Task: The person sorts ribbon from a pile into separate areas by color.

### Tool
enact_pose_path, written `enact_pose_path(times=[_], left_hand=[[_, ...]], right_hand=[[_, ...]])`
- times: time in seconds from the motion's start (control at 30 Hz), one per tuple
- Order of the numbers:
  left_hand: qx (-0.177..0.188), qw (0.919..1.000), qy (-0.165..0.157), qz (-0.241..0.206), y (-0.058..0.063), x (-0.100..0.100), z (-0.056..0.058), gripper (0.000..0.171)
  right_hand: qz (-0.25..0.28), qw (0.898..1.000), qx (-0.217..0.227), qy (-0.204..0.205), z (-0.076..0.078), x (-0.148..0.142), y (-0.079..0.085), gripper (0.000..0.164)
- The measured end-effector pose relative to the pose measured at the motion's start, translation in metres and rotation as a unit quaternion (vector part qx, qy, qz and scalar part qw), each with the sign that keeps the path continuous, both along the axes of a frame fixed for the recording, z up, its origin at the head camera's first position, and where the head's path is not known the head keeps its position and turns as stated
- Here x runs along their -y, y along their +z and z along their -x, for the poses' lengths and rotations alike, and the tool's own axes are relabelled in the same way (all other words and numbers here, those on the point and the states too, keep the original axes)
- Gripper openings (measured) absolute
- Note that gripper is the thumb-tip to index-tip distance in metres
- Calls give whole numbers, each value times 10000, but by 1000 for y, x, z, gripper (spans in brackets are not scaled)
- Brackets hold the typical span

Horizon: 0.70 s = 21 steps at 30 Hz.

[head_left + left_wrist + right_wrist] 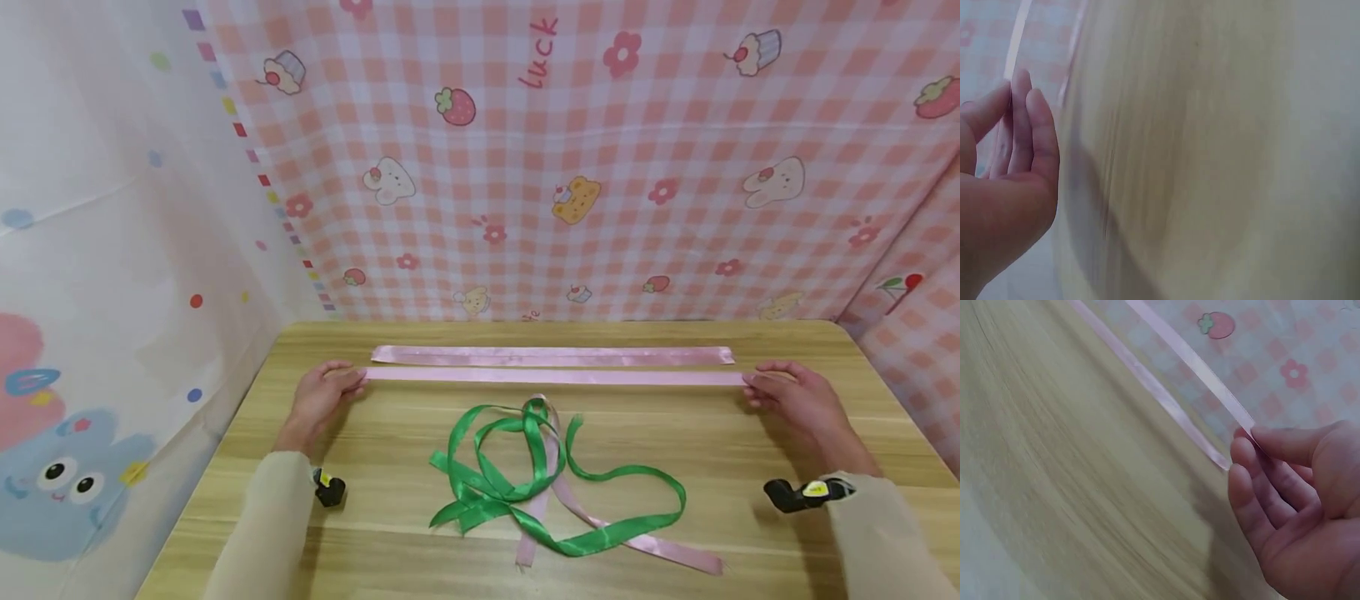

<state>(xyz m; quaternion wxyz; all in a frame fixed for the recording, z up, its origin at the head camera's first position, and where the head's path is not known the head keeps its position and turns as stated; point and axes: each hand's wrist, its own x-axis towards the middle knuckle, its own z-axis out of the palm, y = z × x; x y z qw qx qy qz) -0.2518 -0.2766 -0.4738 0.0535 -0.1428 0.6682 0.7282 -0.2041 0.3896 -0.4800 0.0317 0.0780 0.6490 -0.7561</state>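
Observation:
A pink ribbon (555, 377) is stretched straight and taut between the two hands. My left hand (324, 393) pinches its left end between thumb and fingers, and my right hand (797, 400) pinches the right end the same way. In the right wrist view the held pink ribbon (1194, 362) runs up and left from the thumb tip of the right hand (1300, 494). The left wrist view shows the left hand (1016, 169) at the ribbon's other end. Just behind the held strip, a second pink ribbon (551, 357) lies flat on the table.
In front of the taut strip, a loosely looped green ribbon (592, 543) lies on the wooden table (390, 550). Tangled with it is another pink ribbon (675, 553). A pink checked cloth (510, 167) hangs behind the table's back edge, and a white printed cloth (150, 275) hangs at left.

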Motion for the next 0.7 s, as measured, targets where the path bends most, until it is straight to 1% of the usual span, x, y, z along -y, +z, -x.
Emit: enact_pose_path(times=[0.07, 0.13, 0.2, 0.27, 0.3, 0.37, 0.43, 0.47, 0.6, 0.7], left_hand=[[9, 9997, 205, 137, -4, -5, 7, 39], [35, 9990, 386, 222, -7, -10, 13, 40], [76, 9981, 577, 221, -11, -14, 18, 36], [74, 9967, 782, 222, -13, -16, 22, 30], [65, 9960, 873, 202, -14, -17, 23, 27], [55, 9943, 1043, 196, -16, -19, 26, 22], [62, 9931, 1143, 234, -17, -20, 28, 22], [93, 9929, 1158, 268, -17, -20, 29, 23], [206, 9914, 1281, 177, -18, -23, 33, 27], [248, 9909, 1318, 152, -17, -24, 34, 32]], right_hand=[[-383, 9986, 203, -311, 5, 4, -3, 18], [-924, 9935, 358, -566, 10, 8, -5, 24], [-1495, 9849, 474, -732, 14, 12, -7, 26], [-1895, 9768, 540, -835, 17, 14, -9, 27], [-2010, 9736, 600, -899, 18, 15, -10, 27], [-2082, 9706, 676, -1005, 20, 16, -10, 28], [-2120, 9679, 779, -1106, 22, 17, -10, 28], [-2132, 9666, 825, -1157, 23, 18, -10, 28], [-2130, 9638, 900, -1327, 27, 18, -11, 26], [-2134, 9635, 835, -1381, 28, 19, -12, 25]])
